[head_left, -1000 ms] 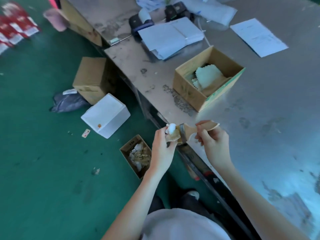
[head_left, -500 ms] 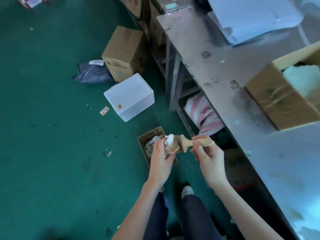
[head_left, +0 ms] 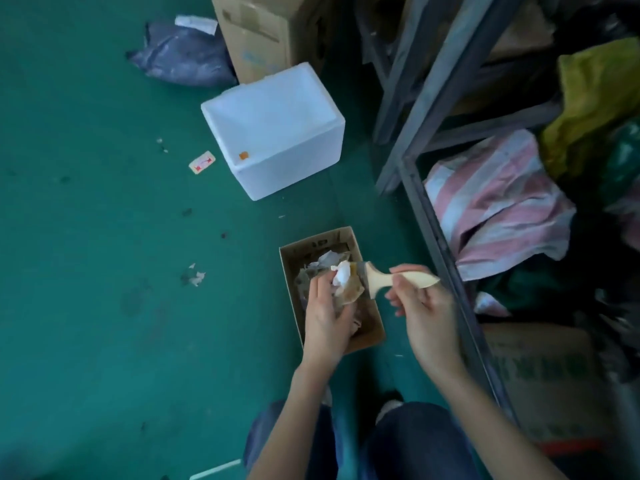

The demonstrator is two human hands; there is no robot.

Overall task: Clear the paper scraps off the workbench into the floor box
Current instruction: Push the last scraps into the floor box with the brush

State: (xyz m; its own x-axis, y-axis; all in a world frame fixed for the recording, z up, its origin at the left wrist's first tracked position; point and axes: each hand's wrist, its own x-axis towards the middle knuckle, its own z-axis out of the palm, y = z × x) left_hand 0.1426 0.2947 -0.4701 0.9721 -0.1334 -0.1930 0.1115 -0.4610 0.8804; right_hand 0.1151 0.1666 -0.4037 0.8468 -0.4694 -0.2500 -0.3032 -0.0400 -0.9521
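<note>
The green floor (head_left: pixel 104 237) fills most of my view. On the right I see only the dark bench frame (head_left: pixel 436 237); the bench top itself is out of sight. A white foam box (head_left: pixel 277 133) stands further away and has no part in this job. Nearer to me, just beside the frame, is the open cardboard box (head_left: pixel 288 271), and some paper lies in it already.

Both hands are over this box. The left hand (head_left: pixel 325 317) is curled around a brown sheet (head_left: pixel 351 293) and holds it like a small tray. The right hand (head_left: pixel 426 317) pinches the wooden handle of a brush (head_left: pixel 384 278), with the bristle end against the sheet. The scraps (head_left: pixel 341 273), a small crumpled white lump, sit on the top edge of the sheet, above the inside of the box and not yet in it.

I judge that I am at the emptying step. The next move calls for tilting the sheet down into the box and giving a short brush stroke away from me, so the lump falls inside the walls and not on the floor. I cannot tell if more scraps wait on the bench.
</note>
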